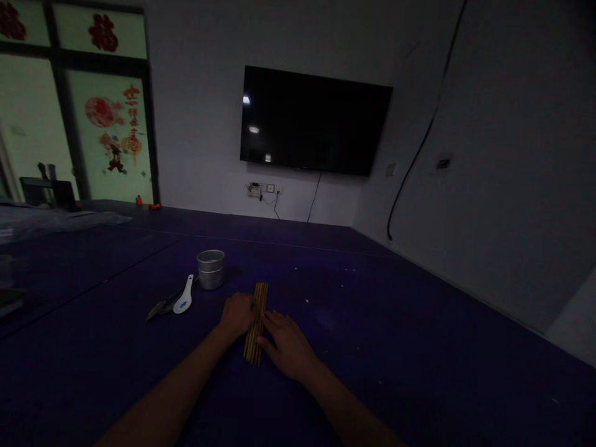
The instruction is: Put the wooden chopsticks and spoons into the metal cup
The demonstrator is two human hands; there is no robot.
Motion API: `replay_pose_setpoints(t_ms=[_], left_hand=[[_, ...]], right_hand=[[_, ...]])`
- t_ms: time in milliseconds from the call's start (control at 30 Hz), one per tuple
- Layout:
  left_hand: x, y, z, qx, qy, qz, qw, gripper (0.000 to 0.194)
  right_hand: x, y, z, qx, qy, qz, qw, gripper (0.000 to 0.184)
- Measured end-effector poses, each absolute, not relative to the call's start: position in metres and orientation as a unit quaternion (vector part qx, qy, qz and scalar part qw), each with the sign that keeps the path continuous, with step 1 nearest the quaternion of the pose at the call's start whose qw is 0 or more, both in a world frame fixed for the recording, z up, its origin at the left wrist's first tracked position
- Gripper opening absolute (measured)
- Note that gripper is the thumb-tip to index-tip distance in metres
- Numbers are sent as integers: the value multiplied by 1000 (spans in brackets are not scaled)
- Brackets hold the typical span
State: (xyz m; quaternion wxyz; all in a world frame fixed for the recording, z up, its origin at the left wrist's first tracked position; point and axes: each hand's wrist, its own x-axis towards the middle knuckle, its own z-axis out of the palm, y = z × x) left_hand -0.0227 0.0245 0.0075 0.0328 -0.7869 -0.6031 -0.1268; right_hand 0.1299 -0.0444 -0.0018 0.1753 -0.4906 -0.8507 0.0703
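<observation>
Two bare hands are resting at a bundle of slim, yellowish-brown sticks [256,326], which is lying just below the center of the frame on a dark blue surface [419,347]. The sticks are lying side by side, slanting slightly, their upper ends leaning toward the right and their lower ends looking a little uneven. The left hand [237,313] is touching the bundle's left edge with its fingers bent; whether it is gripping the sticks or only pressing on them, I cannot tell. The right hand [291,344] is lying loosely spread and unclenched along the other edge, its fingertips and thumb touching the sticks.

Left of center, a silvery metal cup [211,272] is standing upright, well apart from the bundle. Just beside it, toward the lower left, a white spoon [183,303] with a blue mark is lying next to darker utensils [158,308], whose shapes are partly hidden. A few white specks [307,301] are dotting the surface right of center. In the upper middle, a dark television [316,121] is hanging on the wall [195,124], reflecting several lights.
</observation>
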Motion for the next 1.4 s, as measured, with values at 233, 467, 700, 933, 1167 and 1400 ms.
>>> replay_pose_setpoints(t_ms=[233, 467, 700, 933, 1167, 1400], left_hand=[[-21, 23, 10, -790, -598, -131, 33, 35], [-22, 24, 7, -790, -597, -136, 32, 34], [-22, 25, 6, -788, -599, -140, 35, 36], [-21, 22, 9, -793, -593, -136, 33, 39], [-20, 22, 7, -793, -590, -144, 46, 41], [-20, 23, 4, -785, -599, -151, 47, 42]], right_hand=[[130, -43, -4, -491, -850, 72, 177, 54], [130, -43, -6, -491, -849, 74, 182, 55], [131, -43, -6, -492, -850, 74, 174, 56], [130, -44, -4, -491, -850, 70, 177, 55], [130, -44, -3, -490, -850, 71, 179, 54], [130, -44, -4, -486, -851, 77, 183, 54]])
